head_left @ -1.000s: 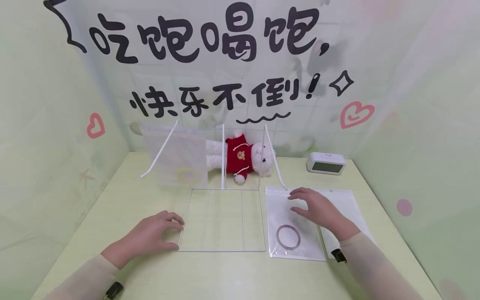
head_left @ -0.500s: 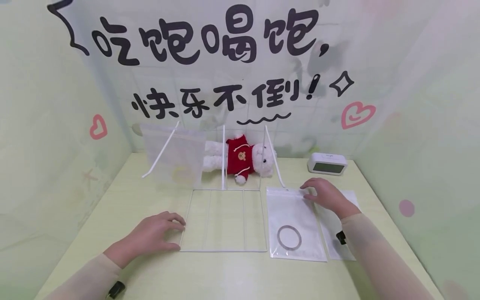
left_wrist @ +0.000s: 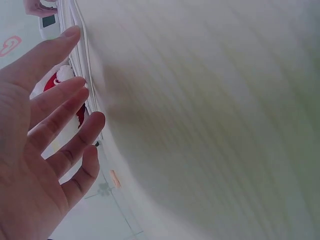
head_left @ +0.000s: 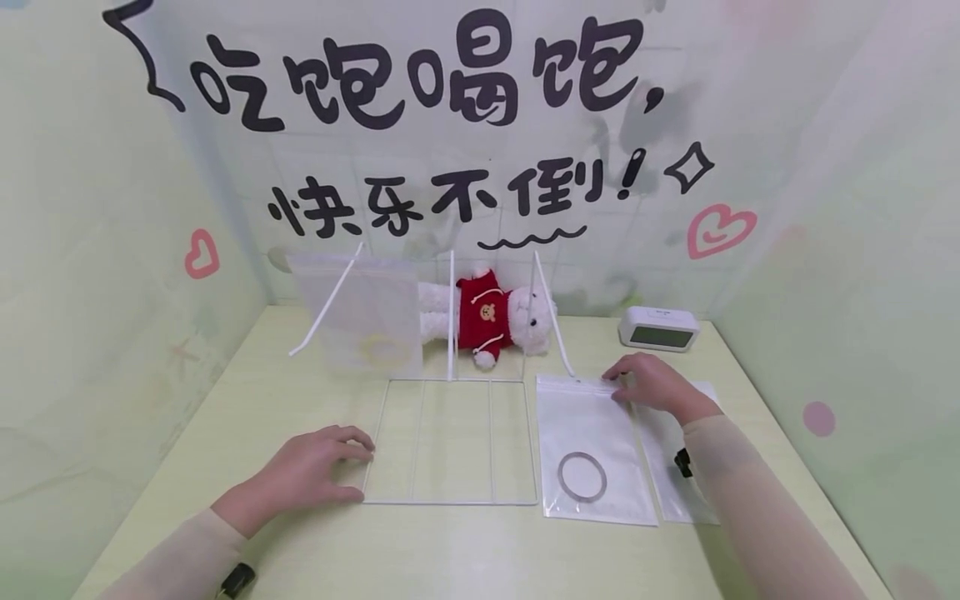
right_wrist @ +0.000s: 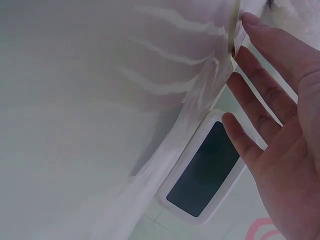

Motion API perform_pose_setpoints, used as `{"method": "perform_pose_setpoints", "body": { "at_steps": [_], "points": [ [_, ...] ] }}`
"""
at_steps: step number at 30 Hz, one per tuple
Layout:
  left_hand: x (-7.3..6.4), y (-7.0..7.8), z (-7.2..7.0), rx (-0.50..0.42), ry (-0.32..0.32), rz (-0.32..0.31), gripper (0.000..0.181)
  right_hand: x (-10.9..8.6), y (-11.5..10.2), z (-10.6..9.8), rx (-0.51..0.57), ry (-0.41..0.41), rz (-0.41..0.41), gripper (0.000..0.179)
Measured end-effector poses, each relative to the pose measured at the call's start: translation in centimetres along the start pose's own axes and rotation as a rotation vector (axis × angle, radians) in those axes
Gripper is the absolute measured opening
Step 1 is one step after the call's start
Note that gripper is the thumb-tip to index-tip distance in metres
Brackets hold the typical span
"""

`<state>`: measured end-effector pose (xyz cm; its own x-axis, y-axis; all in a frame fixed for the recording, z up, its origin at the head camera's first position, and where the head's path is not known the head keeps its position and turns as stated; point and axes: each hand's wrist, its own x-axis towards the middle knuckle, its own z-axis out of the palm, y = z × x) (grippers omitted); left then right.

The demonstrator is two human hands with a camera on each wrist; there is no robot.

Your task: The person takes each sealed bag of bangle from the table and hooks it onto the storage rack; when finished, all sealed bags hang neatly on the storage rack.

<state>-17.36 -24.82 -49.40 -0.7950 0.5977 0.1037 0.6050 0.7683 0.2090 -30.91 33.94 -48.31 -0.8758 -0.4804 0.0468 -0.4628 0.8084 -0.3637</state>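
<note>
My left hand point(head_left: 311, 471) rests at the left side of a white wire rack point(head_left: 450, 502), thumb at its front corner and fingers loosely bent along the side wire. At the upper right corner of a clear zip bag point(head_left: 592, 433) is my right hand point(head_left: 660, 387), thumb and fingertips a little apart at the bag's edge. A greyish ring point(head_left: 582, 500) shows in the lower part of this flat bag. Another zip bag point(head_left: 356, 304) stands upright at the rack's left, with a faint yellow ring low in it. A third bag point(head_left: 667, 467) lies partly under my right forearm.
A white plush toy point(head_left: 483, 312) in a red hoodie lies behind the rack's upright wires. To its right stands a white digital clock point(head_left: 660, 327). Printed walls enclose the table point(head_left: 480, 550) at the back and sides.
My right hand has moved to the right and slightly back, from over the zip bag to its upper right corner. The left hand stays at the rack. The camera has shifted a little.
</note>
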Motion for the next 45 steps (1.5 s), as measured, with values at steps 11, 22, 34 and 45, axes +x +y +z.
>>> {"method": "perform_pose_setpoints", "body": {
  "at_steps": [11,22,34,45],
  "points": [
    [0.0,0.1,-0.3,0.005,0.004,-0.005,0.047,0.5,0.3,0.2,0.053,0.04,0.029,0.031],
    [0.2,0.2,-0.1,0.019,-0.006,-0.014,0.048,-1.3,-0.5,-0.2,0.054,0.139,-0.009,0.007],
    [0.0,0.4,-0.1,0.026,0.0,-0.013,0.047,-4.0,-2.9,-0.5,0.117,0.314,-0.064,0.008],
    [0.1,0.3,0.1,0.047,0.027,0.012,0.047,-5.8,-5.4,-1.7,0.066,0.472,-0.138,0.016]
  ]
}}
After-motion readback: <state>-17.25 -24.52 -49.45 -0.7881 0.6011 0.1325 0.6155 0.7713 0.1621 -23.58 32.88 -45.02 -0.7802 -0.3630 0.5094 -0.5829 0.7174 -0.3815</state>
